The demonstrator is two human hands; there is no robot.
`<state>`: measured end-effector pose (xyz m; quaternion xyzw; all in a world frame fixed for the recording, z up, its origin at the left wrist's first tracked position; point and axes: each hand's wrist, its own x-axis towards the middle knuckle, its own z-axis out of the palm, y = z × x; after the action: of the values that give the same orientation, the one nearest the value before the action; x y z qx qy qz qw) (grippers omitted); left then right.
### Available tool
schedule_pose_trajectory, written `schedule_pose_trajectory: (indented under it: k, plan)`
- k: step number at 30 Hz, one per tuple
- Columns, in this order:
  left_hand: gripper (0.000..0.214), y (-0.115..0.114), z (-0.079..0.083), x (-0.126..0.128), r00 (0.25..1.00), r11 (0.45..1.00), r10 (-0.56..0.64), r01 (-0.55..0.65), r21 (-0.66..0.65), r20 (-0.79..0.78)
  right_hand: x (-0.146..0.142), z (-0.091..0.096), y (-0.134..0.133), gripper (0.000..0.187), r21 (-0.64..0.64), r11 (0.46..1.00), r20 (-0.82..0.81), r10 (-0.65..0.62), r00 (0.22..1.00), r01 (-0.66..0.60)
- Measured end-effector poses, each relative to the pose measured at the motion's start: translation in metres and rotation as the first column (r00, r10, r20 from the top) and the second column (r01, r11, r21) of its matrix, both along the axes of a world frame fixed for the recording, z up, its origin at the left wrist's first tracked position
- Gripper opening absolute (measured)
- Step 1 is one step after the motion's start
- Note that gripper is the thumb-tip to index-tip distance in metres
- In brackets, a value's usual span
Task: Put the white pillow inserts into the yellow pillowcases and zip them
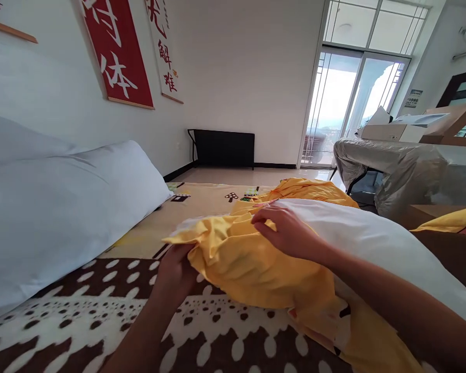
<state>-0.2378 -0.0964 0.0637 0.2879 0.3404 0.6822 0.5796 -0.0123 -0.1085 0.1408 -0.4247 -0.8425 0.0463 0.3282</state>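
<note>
A bright yellow pillowcase, creased and bunched, lies over one end of a white pillow. The rest of that pillow stretches bare toward the lower right. At the pillowcase's left corner, my left hand is closed on the cloth, its fingertips partly hidden beneath it. My right hand lies over the upper part of the pillowcase beside the white pillow, fingers bent and closed on the yellow fabric. More yellow cloth is heaped just beyond the pillow.
A brown-and-white patterned blanket covers the surface under my hands. Plump white pillows rest at the left by the wall. On the right, cardboard boxes top a plastic-wrapped table. A black folded panel leans against the far wall.
</note>
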Motion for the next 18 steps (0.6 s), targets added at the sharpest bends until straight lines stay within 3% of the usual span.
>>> schedule_pose_trajectory:
  k: [3, 5, 7, 10, 13, 18]
  plan:
    - [0.027, 0.017, 0.026, 0.024, 0.997, 0.988, -0.074, 0.072, 0.136, 0.004, -0.048, 0.005, 0.018, 0.022, -0.085, 0.996, 0.007, 0.005, 1.0, -0.004]
    - [0.026, 0.027, 0.028, 0.032, 0.994, 0.977, -0.101, 0.089, 0.192, 0.052, -0.065, 0.002, 0.034, 0.022, -0.118, 0.993, -0.024, -0.02, 1.0, 0.017]
    - [0.025, 0.034, 0.018, 0.032, 0.989, 0.979, -0.105, 0.083, 0.188, 0.108, -0.072, -0.006, 0.048, 0.021, -0.19, 0.982, -0.039, 0.01, 0.999, -0.017]
    - [0.026, 0.042, -0.011, 0.02, 0.978, 0.989, -0.113, 0.095, 0.112, 0.176, -0.078, -0.023, 0.058, 0.015, -0.302, 0.949, 0.007, 0.093, 0.996, -0.086]
    - [0.025, 0.046, -0.035, 0.003, 0.953, 0.99, -0.131, 0.113, 0.081, 0.273, -0.089, -0.037, 0.056, 0.014, -0.28, 0.953, 0.072, 0.138, 0.988, -0.112]
    - [0.029, 0.044, -0.049, -0.017, 0.886, 0.984, -0.175, 0.149, 0.094, 0.429, -0.099, -0.036, 0.048, 0.018, -0.291, 0.951, 0.191, 0.16, 0.969, -0.1]
